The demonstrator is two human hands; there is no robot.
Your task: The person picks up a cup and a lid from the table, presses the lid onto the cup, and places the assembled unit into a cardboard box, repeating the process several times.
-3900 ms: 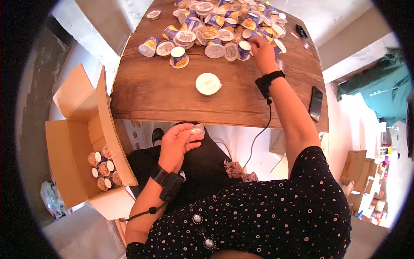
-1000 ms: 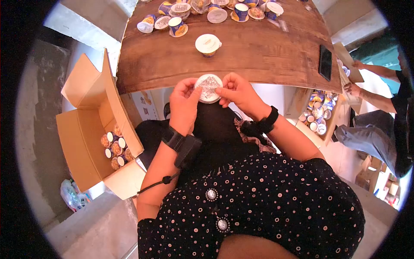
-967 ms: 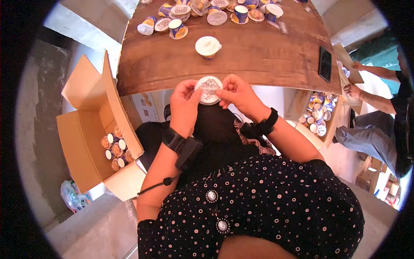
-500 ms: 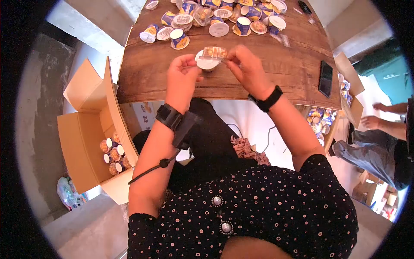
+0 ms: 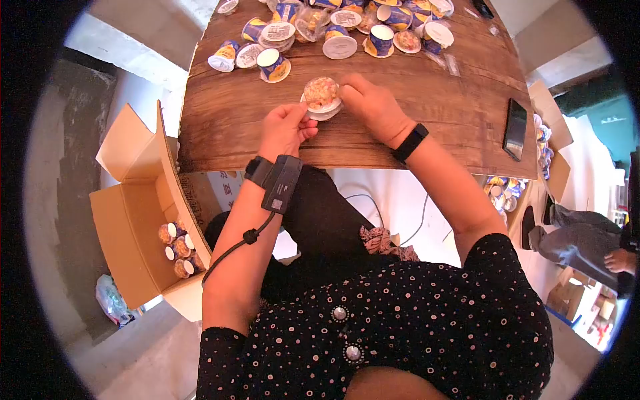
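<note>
Over the wooden table (image 5: 227,133), my left hand (image 5: 290,127) pinches the lower left rim of a white-rimmed cup. On top of the cup sits a clear pack with an orange and pink filling (image 5: 321,92). My right hand (image 5: 365,103) has its fingers curled in against the pack's right edge. Beyond my hands a blue and white cup (image 5: 272,65) leans on its lid, the nearest of many cups (image 5: 381,41) at the far side.
An open cardboard box (image 5: 127,237) with several packed cups stands at the left. A black phone (image 5: 515,130) lies near the table's right edge. More cups fill boxes (image 5: 557,130) at the right, where another person's hand (image 5: 621,261) shows.
The clear pack has turned from edge-on to facing up over the cup, and my right hand has closed in beside it. The other person's hands have moved down and back.
</note>
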